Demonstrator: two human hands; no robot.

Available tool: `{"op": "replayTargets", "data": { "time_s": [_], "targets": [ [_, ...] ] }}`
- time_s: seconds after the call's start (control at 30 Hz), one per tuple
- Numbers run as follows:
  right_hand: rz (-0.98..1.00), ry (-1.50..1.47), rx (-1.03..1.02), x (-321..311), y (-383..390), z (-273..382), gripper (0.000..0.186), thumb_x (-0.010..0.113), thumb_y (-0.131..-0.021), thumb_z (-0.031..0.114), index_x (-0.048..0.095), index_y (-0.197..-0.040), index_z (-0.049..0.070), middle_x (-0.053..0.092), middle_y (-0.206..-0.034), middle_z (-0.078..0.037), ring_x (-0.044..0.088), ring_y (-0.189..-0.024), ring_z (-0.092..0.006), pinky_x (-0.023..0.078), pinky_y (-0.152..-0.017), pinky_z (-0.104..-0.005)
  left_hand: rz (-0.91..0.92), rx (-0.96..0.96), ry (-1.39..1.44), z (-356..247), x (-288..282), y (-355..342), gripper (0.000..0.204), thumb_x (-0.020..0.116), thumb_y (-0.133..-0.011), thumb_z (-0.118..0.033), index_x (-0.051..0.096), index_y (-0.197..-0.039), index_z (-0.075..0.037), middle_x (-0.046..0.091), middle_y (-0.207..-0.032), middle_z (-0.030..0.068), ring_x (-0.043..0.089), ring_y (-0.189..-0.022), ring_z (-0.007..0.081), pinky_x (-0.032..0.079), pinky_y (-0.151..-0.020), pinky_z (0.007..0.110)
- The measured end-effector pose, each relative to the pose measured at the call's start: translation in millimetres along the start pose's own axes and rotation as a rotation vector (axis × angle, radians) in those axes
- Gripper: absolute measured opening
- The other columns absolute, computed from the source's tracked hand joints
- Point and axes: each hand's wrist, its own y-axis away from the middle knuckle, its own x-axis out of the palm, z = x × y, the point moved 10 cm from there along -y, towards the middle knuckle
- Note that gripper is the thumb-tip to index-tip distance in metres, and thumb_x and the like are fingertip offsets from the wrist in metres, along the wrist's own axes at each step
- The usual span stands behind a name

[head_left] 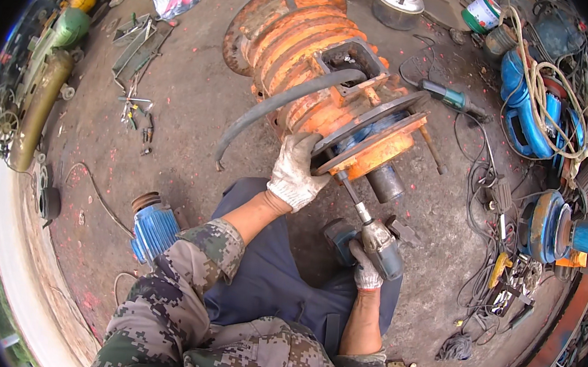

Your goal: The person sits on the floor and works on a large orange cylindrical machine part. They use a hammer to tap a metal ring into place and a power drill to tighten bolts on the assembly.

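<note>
A large rusty orange motor or pump housing (302,41) with ribbed sides lies on the floor ahead of me. Its near end carries a dark round flange (365,123) and an orange end cover (383,150), with a shaft (386,183) sticking out. My left hand (296,173), in a whitish work glove, is closed on the left edge of the flange; its fingertips are partly hidden. In my gloved right hand (369,269) is a cordless impact wrench (382,246). Its long socket (356,203) reaches up to the lower left of the end cover.
A thick grey cable (281,103) curves from the housing's open box. Left stand a blue motor (154,228) and a metal toolbox (138,52) beside loose tools. An angle grinder (453,98), cords and a blue machine (530,115) lie right. A lidded pot (398,7) stands behind.
</note>
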Motion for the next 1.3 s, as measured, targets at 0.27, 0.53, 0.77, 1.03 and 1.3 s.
{"op": "replayTargets", "data": {
  "time_s": [0.27,0.53,0.77,1.03,1.3],
  "targets": [
    [-0.025,0.077,-0.109,0,-3,27,0.032,0.087,-0.083,0.007,0.075,-0.113,0.008,0.072,-0.107,-0.003,0.067,-0.099,-0.0208,0.054,-0.091,-0.0382,-0.007,-0.002,0.044,-2,0,0,0.081,0.087,-0.067,-0.011,0.056,-0.140,-0.002,0.056,-0.131,0.0223,0.055,-0.123,0.0429,0.049,-0.108,0.050],
    [-0.042,0.153,-0.157,-3,-2,27,0.037,0.087,-0.083,0.017,0.077,-0.118,0.011,0.074,-0.122,-0.007,0.067,-0.118,-0.0306,0.052,-0.105,-0.0476,0.016,-0.024,0.073,1,-2,2,0.082,0.088,-0.069,-0.014,0.053,-0.142,-0.002,0.055,-0.131,0.0240,0.053,-0.124,0.0454,0.047,-0.110,0.052],
    [-0.039,-0.166,-0.027,-2,12,13,0.037,0.083,-0.090,0.011,0.074,-0.125,0.007,0.070,-0.113,-0.004,0.064,-0.107,-0.0232,0.052,-0.100,-0.0405,0.068,-0.010,0.043,-4,-6,1,0.079,0.086,-0.069,-0.017,0.055,-0.140,0.000,0.056,-0.129,0.0251,0.054,-0.122,0.0467,0.046,-0.109,0.053],
    [-0.135,-1.163,-0.019,-40,9,50,0.033,0.070,-0.092,0.012,0.064,-0.125,0.008,0.059,-0.089,-0.003,0.056,-0.084,-0.0191,0.048,-0.081,-0.0392,0.129,-0.023,0.012,-5,-6,-14,0.077,0.084,-0.075,-0.018,0.052,-0.143,0.000,0.055,-0.133,0.0259,0.051,-0.128,0.0472,0.043,-0.115,0.053],
    [-0.499,-1.340,0.111,-236,10,32,0.031,0.072,-0.096,0.014,0.061,-0.124,0.007,0.057,-0.088,-0.001,0.055,-0.072,-0.0142,0.050,-0.070,-0.0342,-0.032,-0.159,0.090,38,5,-1,0.083,0.094,-0.075,-0.013,0.047,-0.140,0.006,0.051,-0.133,0.0187,0.060,-0.120,0.0316,0.050,-0.109,0.046]
  ]
}}
